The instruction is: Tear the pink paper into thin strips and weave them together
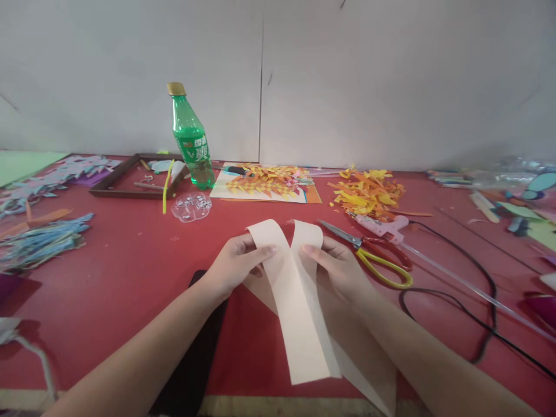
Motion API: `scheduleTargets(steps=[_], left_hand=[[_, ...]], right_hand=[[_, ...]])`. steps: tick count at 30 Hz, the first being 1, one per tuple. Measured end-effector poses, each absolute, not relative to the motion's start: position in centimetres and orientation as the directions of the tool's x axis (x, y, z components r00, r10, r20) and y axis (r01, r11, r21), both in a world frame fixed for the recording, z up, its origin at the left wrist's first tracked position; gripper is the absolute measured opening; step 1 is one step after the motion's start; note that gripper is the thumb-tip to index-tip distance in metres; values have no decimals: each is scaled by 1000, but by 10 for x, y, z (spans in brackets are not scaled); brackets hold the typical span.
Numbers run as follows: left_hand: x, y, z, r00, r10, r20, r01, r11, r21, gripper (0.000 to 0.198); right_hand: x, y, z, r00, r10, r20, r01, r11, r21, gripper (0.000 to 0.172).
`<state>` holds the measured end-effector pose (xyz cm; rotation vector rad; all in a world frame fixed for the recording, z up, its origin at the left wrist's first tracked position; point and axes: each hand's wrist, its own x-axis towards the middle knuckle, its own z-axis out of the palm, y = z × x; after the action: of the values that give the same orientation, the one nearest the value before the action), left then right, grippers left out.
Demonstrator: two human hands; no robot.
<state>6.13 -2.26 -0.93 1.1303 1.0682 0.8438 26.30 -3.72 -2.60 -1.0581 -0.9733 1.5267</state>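
Observation:
Both of my hands hold a cream paper strip (299,307) above the red table (130,272). The strip is bent over at the top into two rounded folds, and its long end reaches toward me. My left hand (237,263) pinches the left fold with the thumb on top. My right hand (336,266) pinches the right fold the same way. More cream paper lies under the strip, toward the table's near edge.
Scissors with yellow and red handles (373,258) lie right of my hands, beside a pink glue gun (384,226) with a black cord (473,301). A green bottle (191,139), a clear plastic dish (191,207), a wooden frame (134,176), orange paper scraps (369,194) and blue paper pieces (43,237) lie around.

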Motion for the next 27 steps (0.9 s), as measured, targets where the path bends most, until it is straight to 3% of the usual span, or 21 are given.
scheduleTargets(steps=[4,7,9,16,20,27], left_hand=[[60,-23,-9,312,920,-239,-3,252,968,35],[60,-26,-7,465,857,-221,18,241,970,46],[60,-28,-7,538,815,-215,48,225,973,43],[61,-26,-12,447,880,-163,35,164,986,37],[61,-26,-11,454,880,-141,-4,160,987,35],[62,-27,-9,435,888,-153,-28,183,983,37]], right_hand=[[265,-34,-29,-93,980,-174,-311,-194,-930,16],[263,-35,-27,-120,981,-155,-333,-187,-924,18],[262,-37,-26,-147,979,-143,-335,-185,-924,19],[265,-37,-32,-244,957,-157,-273,-223,-936,21],[266,-38,-31,-212,966,-151,-129,-181,-975,20],[265,-38,-27,-175,978,-117,-112,-138,-984,20]])
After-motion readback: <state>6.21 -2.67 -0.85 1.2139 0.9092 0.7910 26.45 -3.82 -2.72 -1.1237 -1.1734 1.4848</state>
